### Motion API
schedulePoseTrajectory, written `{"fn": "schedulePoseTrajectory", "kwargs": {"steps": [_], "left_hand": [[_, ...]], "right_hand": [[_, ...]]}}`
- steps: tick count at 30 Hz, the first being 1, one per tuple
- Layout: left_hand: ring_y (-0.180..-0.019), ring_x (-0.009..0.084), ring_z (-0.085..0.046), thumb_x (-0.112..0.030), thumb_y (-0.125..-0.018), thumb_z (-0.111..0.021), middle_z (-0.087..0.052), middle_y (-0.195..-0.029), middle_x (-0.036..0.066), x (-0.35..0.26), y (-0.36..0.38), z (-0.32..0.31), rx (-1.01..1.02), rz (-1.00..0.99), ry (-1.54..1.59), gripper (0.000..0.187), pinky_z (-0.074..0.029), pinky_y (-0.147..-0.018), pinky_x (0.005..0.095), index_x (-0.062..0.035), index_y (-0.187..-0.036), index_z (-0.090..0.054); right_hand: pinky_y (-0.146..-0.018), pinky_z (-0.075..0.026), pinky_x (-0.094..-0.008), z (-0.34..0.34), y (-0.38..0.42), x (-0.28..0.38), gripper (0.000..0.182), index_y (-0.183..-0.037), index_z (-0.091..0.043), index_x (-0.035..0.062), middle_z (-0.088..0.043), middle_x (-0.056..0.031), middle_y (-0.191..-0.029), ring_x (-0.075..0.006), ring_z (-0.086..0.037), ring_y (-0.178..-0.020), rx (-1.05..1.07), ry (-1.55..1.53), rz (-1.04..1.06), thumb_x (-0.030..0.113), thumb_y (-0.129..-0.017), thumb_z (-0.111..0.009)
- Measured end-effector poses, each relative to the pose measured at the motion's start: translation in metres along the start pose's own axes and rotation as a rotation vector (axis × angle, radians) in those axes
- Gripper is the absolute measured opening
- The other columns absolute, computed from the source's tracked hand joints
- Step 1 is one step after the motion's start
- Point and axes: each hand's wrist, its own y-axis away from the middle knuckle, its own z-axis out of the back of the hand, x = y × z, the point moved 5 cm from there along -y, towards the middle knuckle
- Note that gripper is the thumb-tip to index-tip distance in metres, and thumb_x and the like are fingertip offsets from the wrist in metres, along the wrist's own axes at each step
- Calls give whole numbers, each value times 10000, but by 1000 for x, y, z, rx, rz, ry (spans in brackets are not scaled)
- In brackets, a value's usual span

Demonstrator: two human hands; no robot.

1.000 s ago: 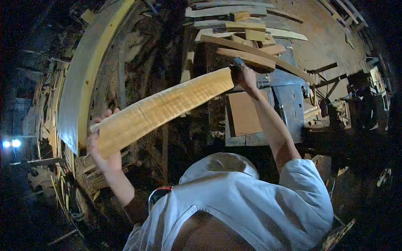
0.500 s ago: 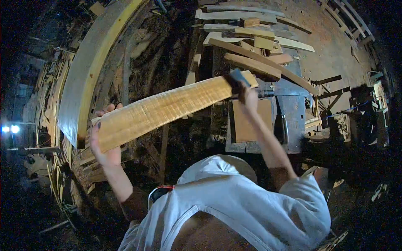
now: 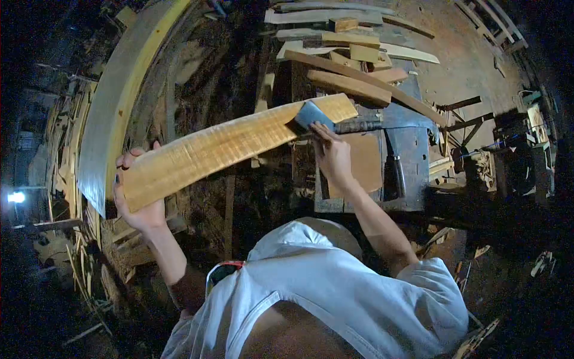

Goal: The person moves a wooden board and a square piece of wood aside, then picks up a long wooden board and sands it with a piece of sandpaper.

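Observation:
A long, slightly curved wooden board (image 3: 224, 148) slants across the view, rising from lower left to upper right. My left hand (image 3: 139, 200) grips its near left end, thumb on one edge and fingertips curled over the other. Close to the board's far end, my right hand (image 3: 332, 157) presses a blue-grey piece of sandpaper (image 3: 312, 115) flat onto the upper face. Part of the paper lies under my fingers. Just right of that hand, a dark clamp screw (image 3: 359, 127) runs along the workbench (image 3: 415, 173).
Several curved wooden pieces (image 3: 350, 88) and small blocks (image 3: 363, 52) lie at the back of the bench. A chisel-like tool with a dark handle (image 3: 399, 175) rests beside a flat brown panel (image 3: 362, 164). On the left leans a big plank (image 3: 119, 102); scrap wood surrounds it.
My right hand has slid the sandpaper down the board, away from its far end and towards the left. My left hand keeps its grip. The whole view has shifted slightly.

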Motion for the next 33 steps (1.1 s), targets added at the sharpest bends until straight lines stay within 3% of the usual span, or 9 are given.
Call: {"fn": "schedulePoseTrajectory", "kwargs": {"steps": [7,9,11,15,16,17,25,28,33], "left_hand": [[-1132,244,-408,-123,-798,-578,-490,-983,62,4,-1,-13,61,40,132,239,-93,-1108,526,-60,-1003,-471],[-1098,242,-428,-107,-797,-572,-486,-964,57,1,-1,-7,-28,30,102,210,-100,-1107,524,-62,-978,-476],[-1142,230,-410,-176,-756,-611,-472,-998,41,4,-4,4,102,7,133,363,-112,-1104,539,-89,-1047,-411],[-1135,225,-423,-177,-756,-612,-494,-982,33,4,0,20,25,33,187,340,-114,-1104,539,-96,-1036,-437],[-1125,224,-432,-176,-764,-608,-505,-968,30,5,0,21,42,32,173,317,-121,-1103,538,-98,-1028,-450],[-1115,222,-440,-176,-772,-605,-515,-955,26,5,2,21,61,27,160,295,-127,-1101,537,-101,-1020,-464],[-1104,221,-446,-171,-787,-590,-535,-945,34,9,10,28,-16,5,199,245,-157,-1097,522,-91,-992,-482],[-1102,223,-445,-175,-782,-596,-523,-930,29,9,12,27,-12,-1,208,256,-158,-1098,517,-91,-990,-472],[-1103,227,-440,-163,-765,-611,-504,-914,26,10,11,27,-50,-19,221,278,-155,-1100,508,-95,-986,-457]], "right_hand": [[-840,-489,-384,-14,-19,-21,523,-1197,-527,84,-567,-147,-1171,-305,-579,-1017,245,-9,-263,36,-680,-590],[-894,-463,-367,-24,-2,22,500,-1205,-518,55,-535,-154,-1219,-295,-544,-1088,151,-7,2,18,-707,-544],[-943,-431,-364,-19,11,73,508,-1229,-495,44,-515,-168,-1241,-297,-501,-1149,159,-94,276,-22,-725,-495],[-964,-418,-371,-23,0,51,527,-1245,-462,25,-508,-191,-1236,-333,-496,-1140,159,-110,262,-51,-724,-487],[-955,-425,-377,-26,-11,34,592,-1255,-440,26,-508,-197,-1230,-347,-501,-1122,268,-126,-7,-52,-679,-551],[-936,-437,-382,-25,-22,25,668,-1263,-419,16,-520,-200,-1211,-360,-508,-1102,247,-118,-26,-48,-628,-614],[-935,-440,-359,-26,14,119,505,-1208,-505,28,-524,-151,-1235,-293,-531,-1112,234,-133,448,-12,-707,-552],[-904,-455,-382,-35,-4,49,589,-1222,-475,46,-547,-167,-1190,-315,-544,-1075,235,-144,39,21,-657,-641],[-946,-431,-375,-39,5,69,557,-1200,-498,8,-554,-190,-1179,-327,-555,-1066,50,-205,77,-57,-652,-571]]}}
